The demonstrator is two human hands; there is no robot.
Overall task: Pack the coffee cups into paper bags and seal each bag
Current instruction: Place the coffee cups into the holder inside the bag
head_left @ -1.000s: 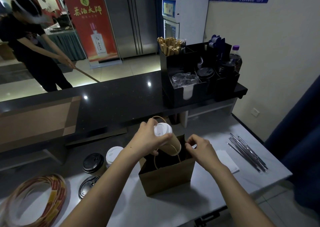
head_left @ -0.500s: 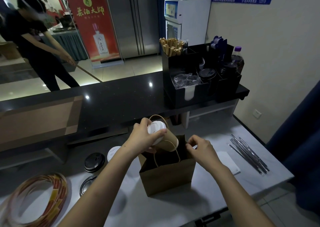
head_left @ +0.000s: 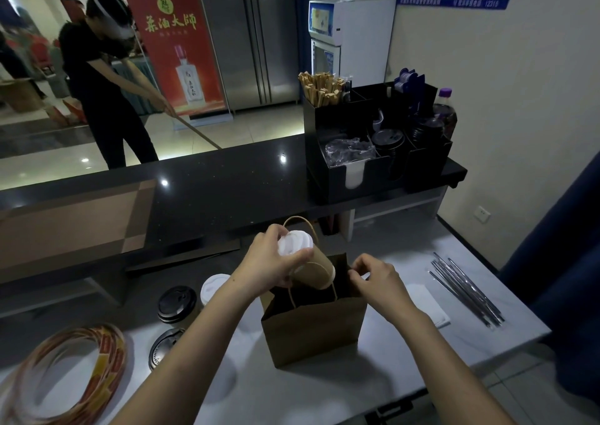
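Room on the pale desk (head_left: 406, 239) lies mostly right of the brown paper bag (head_left: 311, 333), where only a white napkin (head_left: 430, 304) lies flat and a bundle of metal straws (head_left: 467, 288) rests near the right edge. The bag stands upright with its mouth open, close to the near edge. Its inside is too dark to tell what it holds. The left hand (head_left: 279, 262) grasps a white-lidded coffee cup (head_left: 313, 270), fingers curled round lid and wall, the cup tilted with its base over the bag's mouth beside a handle loop. The right hand (head_left: 378, 278) pinches the bag's right top rim between thumb and fingers. To the left stand three more cups, close together: one black-lidded cup (head_left: 177, 304), one white-lidded cup (head_left: 212, 290) and a second dark-lidded cup (head_left: 164, 348). A coil of red-and-yellow band (head_left: 65, 376) fills the near left corner. Behind, on the higher dark desk (head_left: 227, 191), a black organiser (head_left: 337, 181) holds wooden stirrers (head_left: 321, 88), clear plastic wrappers (head_left: 349, 152) and stacked black lids (head_left: 388, 140) in separate compartments.
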